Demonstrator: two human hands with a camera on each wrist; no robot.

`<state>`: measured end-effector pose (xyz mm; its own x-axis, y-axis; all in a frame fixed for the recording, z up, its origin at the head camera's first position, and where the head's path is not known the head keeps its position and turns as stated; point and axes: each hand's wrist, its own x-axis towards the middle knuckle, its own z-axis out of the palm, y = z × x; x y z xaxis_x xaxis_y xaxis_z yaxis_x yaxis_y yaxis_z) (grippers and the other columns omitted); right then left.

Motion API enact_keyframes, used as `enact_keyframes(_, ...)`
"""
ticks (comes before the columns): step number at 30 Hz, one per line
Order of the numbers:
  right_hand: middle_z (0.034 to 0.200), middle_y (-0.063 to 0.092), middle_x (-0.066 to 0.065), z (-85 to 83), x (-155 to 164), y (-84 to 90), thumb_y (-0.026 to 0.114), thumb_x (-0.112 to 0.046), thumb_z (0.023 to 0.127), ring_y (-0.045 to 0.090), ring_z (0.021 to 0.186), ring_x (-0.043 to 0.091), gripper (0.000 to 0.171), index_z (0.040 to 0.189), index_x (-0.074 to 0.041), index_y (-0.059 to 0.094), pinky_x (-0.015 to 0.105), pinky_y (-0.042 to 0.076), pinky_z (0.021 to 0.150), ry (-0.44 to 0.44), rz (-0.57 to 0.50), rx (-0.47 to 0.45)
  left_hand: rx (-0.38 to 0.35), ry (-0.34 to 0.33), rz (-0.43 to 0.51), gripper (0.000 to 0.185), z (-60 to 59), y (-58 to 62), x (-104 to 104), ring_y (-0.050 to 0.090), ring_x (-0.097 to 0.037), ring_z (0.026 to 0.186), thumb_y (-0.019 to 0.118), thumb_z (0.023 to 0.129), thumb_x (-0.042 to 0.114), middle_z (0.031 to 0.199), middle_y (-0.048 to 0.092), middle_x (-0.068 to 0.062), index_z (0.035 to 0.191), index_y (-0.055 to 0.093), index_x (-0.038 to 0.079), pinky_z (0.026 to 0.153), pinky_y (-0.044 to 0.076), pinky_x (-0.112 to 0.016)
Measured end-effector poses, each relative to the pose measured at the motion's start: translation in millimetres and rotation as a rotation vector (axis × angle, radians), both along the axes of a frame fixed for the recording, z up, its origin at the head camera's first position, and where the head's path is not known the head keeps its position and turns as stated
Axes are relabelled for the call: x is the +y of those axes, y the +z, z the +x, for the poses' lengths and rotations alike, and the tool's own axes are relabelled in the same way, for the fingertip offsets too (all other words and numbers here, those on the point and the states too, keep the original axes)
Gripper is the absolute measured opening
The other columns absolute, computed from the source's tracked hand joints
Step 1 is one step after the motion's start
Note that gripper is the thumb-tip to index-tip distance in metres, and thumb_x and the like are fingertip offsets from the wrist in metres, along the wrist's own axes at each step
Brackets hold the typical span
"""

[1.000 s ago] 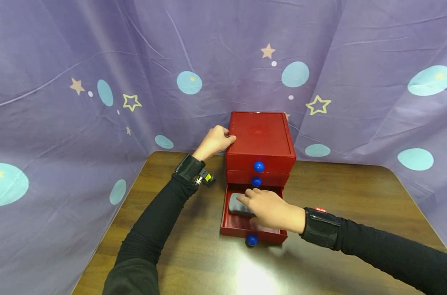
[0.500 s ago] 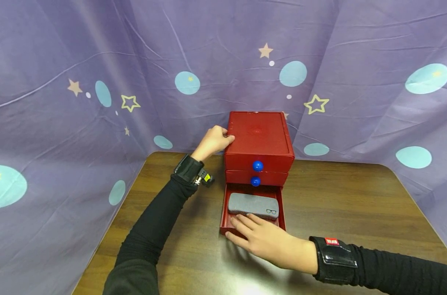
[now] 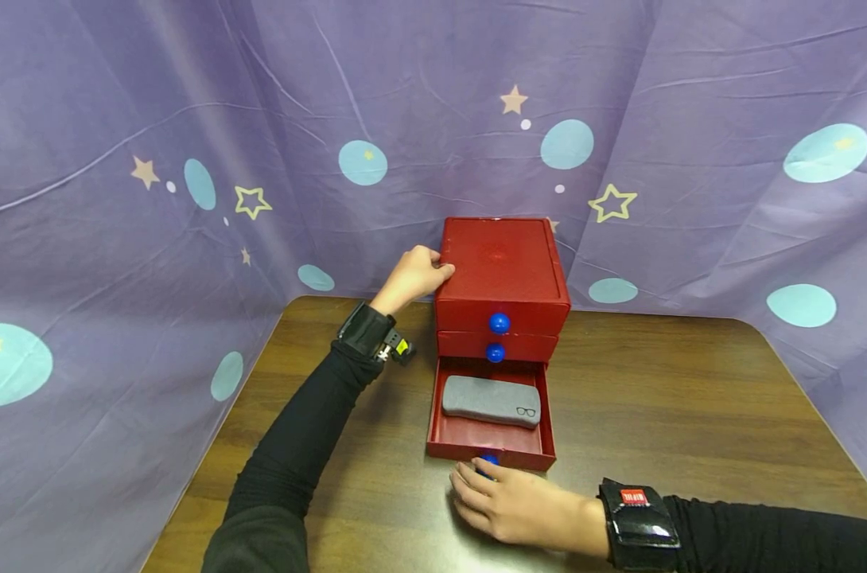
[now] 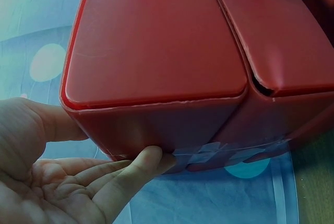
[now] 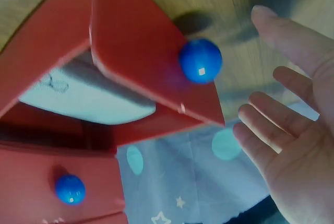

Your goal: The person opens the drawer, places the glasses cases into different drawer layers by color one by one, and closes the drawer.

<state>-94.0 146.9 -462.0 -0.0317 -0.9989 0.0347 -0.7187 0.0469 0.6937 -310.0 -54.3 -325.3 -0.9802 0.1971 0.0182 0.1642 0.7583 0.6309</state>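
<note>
A red three-drawer chest (image 3: 501,274) stands at the table's far edge. Its bottom drawer (image 3: 491,447) is pulled out and a grey glasses case (image 3: 491,400) lies inside. My left hand (image 3: 414,270) grips the chest's back left top corner; in the left wrist view the thumb (image 4: 55,125) and fingers (image 4: 138,165) clasp that corner of the chest (image 4: 156,51). My right hand (image 3: 508,505) rests flat on the table just before the drawer's blue knob (image 3: 487,460). In the right wrist view its straight fingers (image 5: 284,36) stand a little apart from the knob (image 5: 201,60).
The brown wooden table (image 3: 691,414) has rounded corners and purple star-patterned cloth (image 3: 190,159) hangs behind and beside it. Both upper drawers are closed, with blue knobs (image 3: 499,322) one above the other. Bare tabletop lies left and right of the chest.
My right hand let go of the glasses case, left it in the drawer and drew back towards me to the table before the knob. The left hand stayed on the chest.
</note>
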Motion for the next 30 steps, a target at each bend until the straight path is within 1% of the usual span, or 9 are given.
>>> enact_keyframes(5, 0.129, 0.066, -0.003, 0.3, 2, -7.0, 0.049, -0.046, 0.098, 0.062, 0.123, 0.016, 0.037, 0.124, -0.027, 0.066, 0.032, 0.051, 0.104, -0.007, 0.065, 0.025, -0.002, 0.001, 0.006, 0.031, 0.5, -0.5, -1, 0.035, -0.013, 0.060, 0.061, 0.101, 0.023, 0.064, 0.033, 0.004, 0.073, 0.054, 0.010, 0.056, 0.027, -0.024)
enact_keyframes(10, 0.121, 0.067, -0.002, -1.3, 4, -14.0, 0.049, -0.045, 0.097, 0.063, 0.117, 0.017, 0.035, 0.118, -0.027, 0.069, 0.031, 0.053, 0.099, 0.004, 0.072, 0.059, 0.008, -0.001, 0.006, 0.031, 0.6, -1.0, -1, 0.035, -0.012, 0.060, 0.062, 0.100, 0.023, 0.063, 0.033, 0.004, 0.073, 0.054, 0.010, 0.056, 0.027, -0.024)
enact_keyframes(13, 0.115, 0.067, -0.001, -3.1, 4, -17.9, 0.050, -0.045, 0.096, 0.063, 0.111, 0.019, 0.030, 0.109, -0.028, 0.072, 0.032, 0.054, 0.096, 0.009, 0.071, 0.075, 0.010, -0.002, 0.012, 0.030, 0.6, -0.9, -1, 0.036, -0.012, 0.060, 0.062, 0.100, 0.022, 0.063, 0.032, 0.004, 0.074, 0.055, 0.009, 0.056, 0.027, -0.024)
enact_keyframes(18, 0.108, 0.067, 0.001, -10.3, 4, -22.8, 0.055, -0.046, 0.094, 0.062, 0.106, 0.021, 0.023, 0.093, -0.034, 0.075, 0.032, 0.055, 0.092, -0.014, 0.067, 0.073, 0.010, -0.002, 0.015, 0.028, 0.5, -0.9, 0, 0.038, -0.013, 0.062, 0.062, 0.100, 0.023, 0.065, 0.035, 0.003, 0.076, 0.058, 0.008, 0.057, 0.029, -0.024)
enact_keyframes(24, 0.100, 0.064, 0.003, -14.5, 5, -26.5, 0.057, -0.044, 0.092, 0.062, 0.101, 0.020, 0.026, 0.082, -0.028, 0.075, 0.030, 0.056, 0.090, -0.017, 0.035, 0.051, 0.010, -0.006, 0.020, 0.029, 1.1, -1.8, 0, 0.037, -0.013, 0.062, 0.062, 0.100, 0.023, 0.064, 0.034, 0.004, 0.075, 0.056, 0.009, 0.058, 0.029, -0.025)
enact_keyframes(30, 0.098, 0.063, 0.002, -18.3, 4, -25.8, 0.060, -0.040, 0.091, 0.061, 0.098, 0.018, 0.022, 0.083, -0.026, 0.074, 0.026, 0.056, 0.088, -0.008, 0.044, 0.055, 0.020, -0.009, 0.018, 0.029, 1.0, -2.1, -1, 0.036, -0.013, 0.061, 0.062, 0.100, 0.022, 0.064, 0.033, 0.004, 0.075, 0.055, 0.010, 0.057, 0.028, -0.024)
